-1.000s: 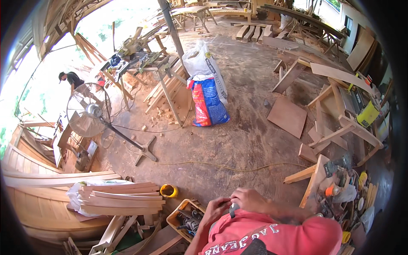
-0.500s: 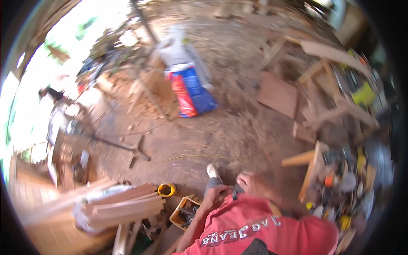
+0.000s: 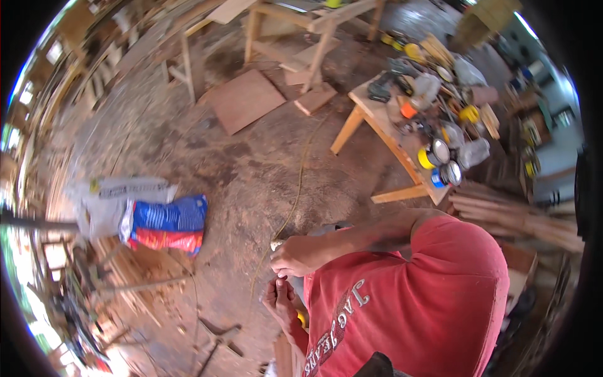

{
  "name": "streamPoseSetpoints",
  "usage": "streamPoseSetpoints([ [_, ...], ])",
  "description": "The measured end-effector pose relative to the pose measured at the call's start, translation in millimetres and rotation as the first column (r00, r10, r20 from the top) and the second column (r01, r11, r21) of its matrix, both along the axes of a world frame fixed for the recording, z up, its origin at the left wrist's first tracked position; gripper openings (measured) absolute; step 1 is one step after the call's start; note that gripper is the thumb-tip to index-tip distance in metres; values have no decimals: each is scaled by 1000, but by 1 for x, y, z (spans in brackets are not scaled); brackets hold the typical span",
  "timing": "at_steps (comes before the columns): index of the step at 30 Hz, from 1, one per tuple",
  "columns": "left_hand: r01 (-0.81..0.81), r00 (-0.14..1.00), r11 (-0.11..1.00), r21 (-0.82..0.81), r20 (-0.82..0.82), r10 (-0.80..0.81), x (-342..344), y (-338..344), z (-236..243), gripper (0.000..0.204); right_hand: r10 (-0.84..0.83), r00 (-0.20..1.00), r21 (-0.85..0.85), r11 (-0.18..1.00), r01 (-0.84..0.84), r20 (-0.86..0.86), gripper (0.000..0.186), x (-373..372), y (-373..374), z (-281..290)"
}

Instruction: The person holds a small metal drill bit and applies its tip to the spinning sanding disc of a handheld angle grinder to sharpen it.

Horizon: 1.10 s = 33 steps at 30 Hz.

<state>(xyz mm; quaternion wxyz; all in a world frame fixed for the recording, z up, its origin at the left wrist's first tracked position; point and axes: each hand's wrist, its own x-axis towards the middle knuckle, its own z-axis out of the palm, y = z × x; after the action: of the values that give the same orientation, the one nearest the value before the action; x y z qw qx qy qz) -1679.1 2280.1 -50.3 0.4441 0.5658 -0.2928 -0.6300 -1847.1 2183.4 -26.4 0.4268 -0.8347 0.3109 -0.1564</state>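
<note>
My right hand (image 3: 294, 256) and my left hand (image 3: 280, 299) are close together in front of my red shirt (image 3: 408, 292). The right one is on the far side with its fingers curled in. Below it the left has its thumb raised against bent fingers, in a pinch. Something small and dark shows between the fingertips, too tiny to name. Beside the right hand, a pale shoe tip (image 3: 277, 244) shows on the brown floor (image 3: 251, 188).
A wooden bench (image 3: 389, 129) crowded with paint cans (image 3: 433, 154) and tools stands at the right. A square board (image 3: 246, 100) lies on the floor ahead. To the left are a blue and red sack (image 3: 166, 221) and a stand's metal foot (image 3: 220, 339). A cord (image 3: 300, 182) crosses the floor.
My view has swung to the right, bringing the bench nearer the middle. My hands, apart at my waist before, have come together with their fingertips nearly meeting.
</note>
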Motion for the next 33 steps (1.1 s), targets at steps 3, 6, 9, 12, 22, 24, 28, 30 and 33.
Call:
streamPoseSetpoints([
  [3, 167, 985, 985, 49, -44, -165, 13, -36, -5, 22, -138, 986, -40, 990, 135, -98, 15, -1, -7, 2],
  [6, 351, 935, 936, -7, -54, -351, 9, -64, -14, 25, -348, 936, -78, 935, 345, -39, 16, -12, 2, 1],
  [9, 529, 846, 848, -38, -48, -530, -7, -87, -20, 28, -564, 813, -160, 824, 544, -144, 15, -27, 14, 0],
  [12, 625, 779, 777, -79, -2, -627, -29, -99, -18, 28, -688, 715, -112, 725, 679, -122, 13, -44, 27, 2],
  [22, 812, 583, 571, -122, 107, -805, -169, -81, 3, 29, -855, 478, 51, 497, 866, 203, 14, -168, 103, 17],
  [24, 705, 698, 705, -71, -103, -709, -207, -69, 7, 27, -913, 363, 61, 379, 923, 188, 16, -201, 123, 19],
  [28, 571, 776, 797, -194, -188, -602, -275, -65, 9, 20, -930, 336, 113, 353, 929, 148, 17, -279, 157, 22],
  [30, 543, 802, 819, -186, -174, -571, -294, -75, 12, 14, -979, 197, 147, 202, 968, 46, 18, -315, 166, 25],
  [33, 464, 858, 849, -252, -109, -501, -312, -103, 15, 16, -995, 92, 273, 102, 957, 46, 19, -362, 161, 30],
])
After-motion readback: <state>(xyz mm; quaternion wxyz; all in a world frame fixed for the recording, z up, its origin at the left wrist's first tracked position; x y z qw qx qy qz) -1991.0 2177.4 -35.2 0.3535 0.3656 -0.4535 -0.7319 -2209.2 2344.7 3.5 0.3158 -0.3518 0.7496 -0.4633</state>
